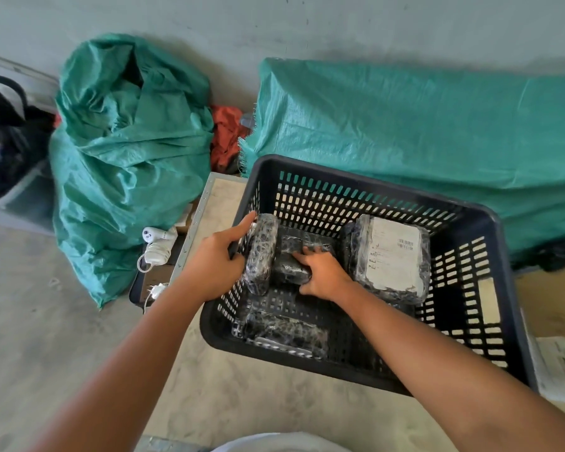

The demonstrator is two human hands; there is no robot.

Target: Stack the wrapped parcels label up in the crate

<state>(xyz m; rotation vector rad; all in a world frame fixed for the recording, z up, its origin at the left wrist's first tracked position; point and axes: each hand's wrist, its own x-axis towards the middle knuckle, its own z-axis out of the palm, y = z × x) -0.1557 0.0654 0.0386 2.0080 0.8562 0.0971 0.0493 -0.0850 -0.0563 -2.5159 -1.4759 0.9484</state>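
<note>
A black slotted plastic crate (490, 282) stands on the floor in front of me. My left hand (221, 262) grips a dark wrapped parcel (261, 252) standing on its edge against the crate's left wall. My right hand (322, 274) presses on a second dark parcel (291, 256) lying flat in the crate's middle, fingers curled over it. A larger parcel (392, 259) leans at the right with its white label facing up. Another dark parcel (287, 331) lies along the near wall, no label showing.
A stuffed green woven sack (128, 158) stands at the left, and a long green-covered bundle (421, 132) lies behind the crate. White earbuds and a charger (155, 246) lie left of the crate. Papers (558, 370) rest at the right edge.
</note>
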